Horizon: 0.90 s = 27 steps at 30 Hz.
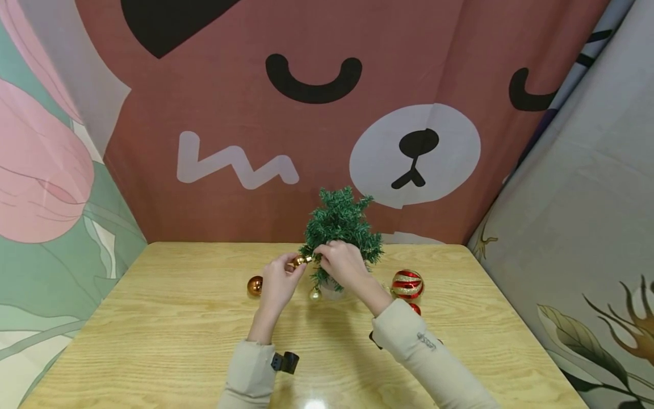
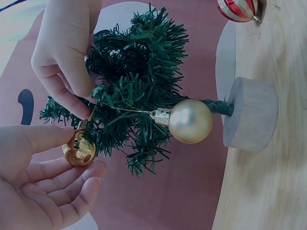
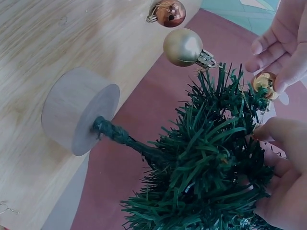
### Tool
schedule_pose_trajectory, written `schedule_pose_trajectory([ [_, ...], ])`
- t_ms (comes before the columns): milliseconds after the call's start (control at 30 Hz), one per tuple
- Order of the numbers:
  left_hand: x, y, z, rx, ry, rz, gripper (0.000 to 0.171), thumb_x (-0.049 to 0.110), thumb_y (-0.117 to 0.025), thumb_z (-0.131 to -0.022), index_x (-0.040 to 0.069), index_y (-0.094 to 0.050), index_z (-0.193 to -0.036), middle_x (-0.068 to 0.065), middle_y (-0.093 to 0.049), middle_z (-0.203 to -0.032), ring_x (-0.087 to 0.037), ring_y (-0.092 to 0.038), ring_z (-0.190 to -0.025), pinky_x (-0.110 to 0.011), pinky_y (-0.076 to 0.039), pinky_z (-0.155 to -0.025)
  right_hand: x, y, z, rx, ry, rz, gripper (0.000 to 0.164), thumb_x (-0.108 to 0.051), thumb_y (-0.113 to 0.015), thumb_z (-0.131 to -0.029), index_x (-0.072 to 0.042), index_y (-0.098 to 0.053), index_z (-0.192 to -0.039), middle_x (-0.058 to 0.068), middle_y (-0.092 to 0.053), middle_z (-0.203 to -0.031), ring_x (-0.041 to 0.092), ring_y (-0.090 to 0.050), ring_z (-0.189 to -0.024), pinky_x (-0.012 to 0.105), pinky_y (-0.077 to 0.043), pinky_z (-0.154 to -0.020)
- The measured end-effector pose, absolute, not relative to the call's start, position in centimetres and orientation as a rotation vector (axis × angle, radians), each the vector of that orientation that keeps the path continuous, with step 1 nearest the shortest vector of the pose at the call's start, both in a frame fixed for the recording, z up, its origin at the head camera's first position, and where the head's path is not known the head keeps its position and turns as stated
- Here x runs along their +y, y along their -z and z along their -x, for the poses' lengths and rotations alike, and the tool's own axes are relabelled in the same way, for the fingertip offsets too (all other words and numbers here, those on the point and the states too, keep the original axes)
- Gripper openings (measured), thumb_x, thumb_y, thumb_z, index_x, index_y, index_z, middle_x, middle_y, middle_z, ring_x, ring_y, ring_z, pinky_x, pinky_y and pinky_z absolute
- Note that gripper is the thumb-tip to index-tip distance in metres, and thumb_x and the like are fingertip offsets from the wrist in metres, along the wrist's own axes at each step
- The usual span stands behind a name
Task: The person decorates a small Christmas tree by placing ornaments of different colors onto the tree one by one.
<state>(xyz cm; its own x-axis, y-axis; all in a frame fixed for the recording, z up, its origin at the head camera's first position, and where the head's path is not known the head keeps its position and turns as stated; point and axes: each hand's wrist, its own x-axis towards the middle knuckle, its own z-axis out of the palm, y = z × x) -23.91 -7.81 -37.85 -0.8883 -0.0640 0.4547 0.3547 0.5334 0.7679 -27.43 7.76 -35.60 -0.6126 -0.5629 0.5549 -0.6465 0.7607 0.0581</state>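
Note:
A small green artificial Christmas tree (image 1: pixel 339 218) stands upright on a pale round base (image 2: pixel 252 115). My left hand (image 1: pixel 278 284) pinches a shiny gold ball ornament (image 2: pixel 79 149) between thumb and fingers at the tree's left side. Beside it, my right hand (image 1: pixel 347 266) has curled fingers at a branch and pinches the ornament's thin gold cord (image 3: pixel 260 117); part of that grip is hidden by needles. From a lower branch hangs a matte gold ball (image 2: pixel 191 121) on its own thread.
On the wooden table (image 1: pixel 168 318), a copper ball (image 1: pixel 254 286) lies left of the tree. At the right are a red-and-gold striped ball (image 1: pixel 407 284) and a smaller red ball (image 1: pixel 415 308), partly behind my right sleeve. A printed curtain (image 1: pixel 230 216) hangs behind the table.

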Motion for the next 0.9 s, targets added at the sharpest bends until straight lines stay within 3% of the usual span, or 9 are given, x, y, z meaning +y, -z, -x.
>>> schedule_pose_trajectory([
  [667,-7.5,38.7,24.6,-2.392,1.301,0.205,0.032,0.013,-0.066,-0.082,-0.008,-0.060,-0.106,-0.020,-0.063,-0.097,-0.025,-0.062,-0.071,-0.032,-0.051,-0.057,7.0,35.4,27.5,-2.507,-0.202,-0.789,0.013,-0.006,-0.060,-0.082,-0.009,-0.068,-0.091,0.002,-0.058,-0.063,0.006,-0.034,-0.039,0.018,-0.021,-0.036],
  [900,-7.4,39.3,24.7,-2.410,1.315,0.224,0.033,0.011,-0.065,-0.082,-0.007,-0.058,-0.109,-0.019,-0.064,-0.092,-0.024,-0.062,-0.068,-0.031,-0.050,-0.053,7.0,35.5,27.5,-2.510,-0.216,-0.752,0.010,-0.008,-0.061,-0.082,-0.010,-0.068,-0.089,0.001,-0.059,-0.064,0.005,-0.037,-0.040,0.018,-0.024,-0.036],
])
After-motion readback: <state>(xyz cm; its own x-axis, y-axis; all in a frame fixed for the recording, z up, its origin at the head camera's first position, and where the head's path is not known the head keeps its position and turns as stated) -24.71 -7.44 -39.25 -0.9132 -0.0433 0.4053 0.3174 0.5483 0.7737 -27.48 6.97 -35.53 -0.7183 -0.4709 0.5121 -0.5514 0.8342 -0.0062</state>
